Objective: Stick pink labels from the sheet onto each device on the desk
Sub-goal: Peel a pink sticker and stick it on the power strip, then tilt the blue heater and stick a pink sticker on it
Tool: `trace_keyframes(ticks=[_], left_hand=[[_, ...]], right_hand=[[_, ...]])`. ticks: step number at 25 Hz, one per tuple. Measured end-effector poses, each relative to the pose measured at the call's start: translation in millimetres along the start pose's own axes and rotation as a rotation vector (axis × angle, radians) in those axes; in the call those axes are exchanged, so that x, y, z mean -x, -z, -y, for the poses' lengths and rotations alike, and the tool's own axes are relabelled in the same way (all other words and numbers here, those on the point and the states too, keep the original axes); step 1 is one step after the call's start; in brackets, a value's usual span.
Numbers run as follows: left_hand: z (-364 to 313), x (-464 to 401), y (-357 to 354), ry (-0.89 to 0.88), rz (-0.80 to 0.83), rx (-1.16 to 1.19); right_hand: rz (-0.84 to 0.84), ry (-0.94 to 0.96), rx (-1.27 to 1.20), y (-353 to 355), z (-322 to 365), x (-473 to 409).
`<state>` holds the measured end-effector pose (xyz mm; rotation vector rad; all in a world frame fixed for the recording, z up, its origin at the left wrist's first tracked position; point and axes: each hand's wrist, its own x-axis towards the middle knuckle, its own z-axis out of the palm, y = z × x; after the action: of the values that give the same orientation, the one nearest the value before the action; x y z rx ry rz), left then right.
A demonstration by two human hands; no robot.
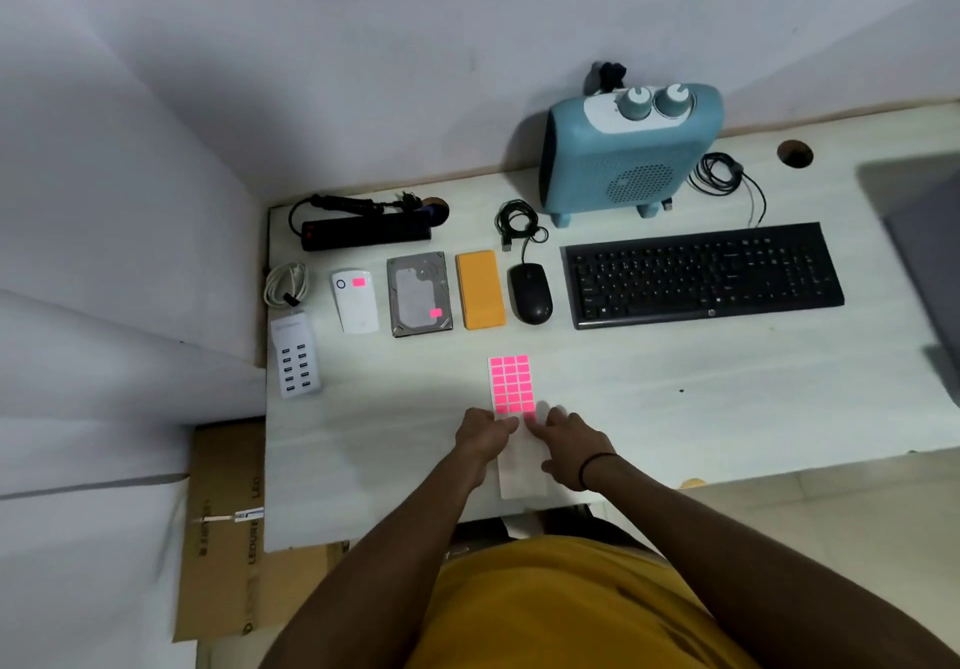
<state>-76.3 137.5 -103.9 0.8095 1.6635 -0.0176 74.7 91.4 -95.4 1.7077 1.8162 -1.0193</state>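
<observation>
On the pale desk (675, 408) — both hands, left hand (483, 434) and right hand (569, 442), pinch the label sheet (511, 382); floor box (228, 528) reads "LEDURE LED".

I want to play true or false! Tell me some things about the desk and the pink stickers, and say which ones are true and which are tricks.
1. The hard drive has a pink sticker on it. True.
2. The mouse has a pink sticker on it. False: no sticker shows on it.
3. Both hands, left hand and right hand, are at the sticker sheet. True.
4. The blue heater stands at the front edge of the desk. False: it stands at the back, by the wall.
5. The white power bank has a pink sticker. True.
6. The keyboard is white. False: it is black.
</observation>
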Motion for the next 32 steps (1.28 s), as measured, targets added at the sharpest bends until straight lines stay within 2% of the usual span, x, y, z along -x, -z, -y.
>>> trace_keyframes(ticks=[5,9,14,16,23,29,32], left_hand=[[-5.0,0.4,-8.5,0.013,-0.098,-0.093],[-11.0,1.3,-11.7,0.009,-0.077,-0.064],[-20.4,12.3,-12.7,0.125,0.148,0.318],[-24.3,16.1,-11.9,0.12,0.228,0.389],[-35.6,17.7,-7.9,-0.03,0.333,0.405],[-39.3,21.5,-10.2,-0.103,0.343,0.322],[-36.4,21.7,-7.8,-0.121,0.327,0.264]], right_hand=[[-0.023,-0.03,-0.195,-1.3,-4.2,-1.9],[-0.035,-0.066,-0.295,5.0,-8.8,-3.4],[-0.154,-0.139,-0.637,17.0,-15.2,3.7],[-0.237,-0.173,-0.749,20.2,-18.3,7.6],[-0.469,-0.169,-0.837,40.8,-22.7,16.5],[-0.521,-0.158,-0.748,50.6,-30.3,15.0],[-0.506,-0.146,-0.78,50.1,-32.0,16.2]])
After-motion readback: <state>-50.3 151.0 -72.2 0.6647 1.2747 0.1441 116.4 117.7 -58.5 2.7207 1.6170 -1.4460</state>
